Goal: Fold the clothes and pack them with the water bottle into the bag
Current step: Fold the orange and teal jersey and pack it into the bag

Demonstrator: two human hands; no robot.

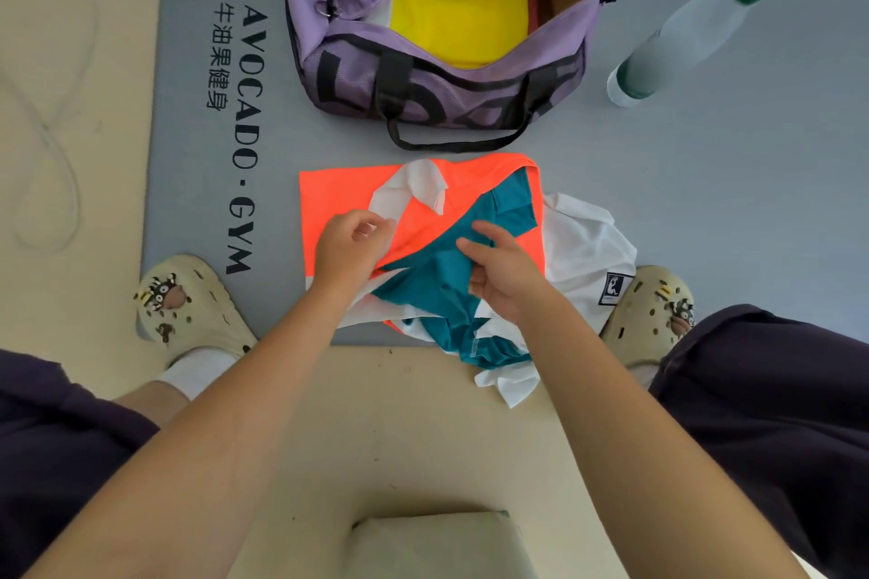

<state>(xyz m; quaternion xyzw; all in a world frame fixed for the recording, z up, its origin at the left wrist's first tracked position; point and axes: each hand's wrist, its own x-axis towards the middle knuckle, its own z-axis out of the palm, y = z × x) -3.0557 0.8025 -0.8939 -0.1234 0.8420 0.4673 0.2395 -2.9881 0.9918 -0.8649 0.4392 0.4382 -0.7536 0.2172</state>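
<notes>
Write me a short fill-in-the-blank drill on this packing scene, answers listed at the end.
1. A folded ____ garment already lies inside the purple bag.
2. The bottle stands on the mat, with a ____ cap.
3. The right hand holds the ____ cloth.
4. The left hand pinches white fabric over the ____ cloth.

Missing words: yellow; green; teal; orange

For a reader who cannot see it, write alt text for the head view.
Both hands, left hand and right hand, grip a teal garment atop orange and white clothes on a grey mat. Beyond, an open purple bag and standing water bottle.
</notes>
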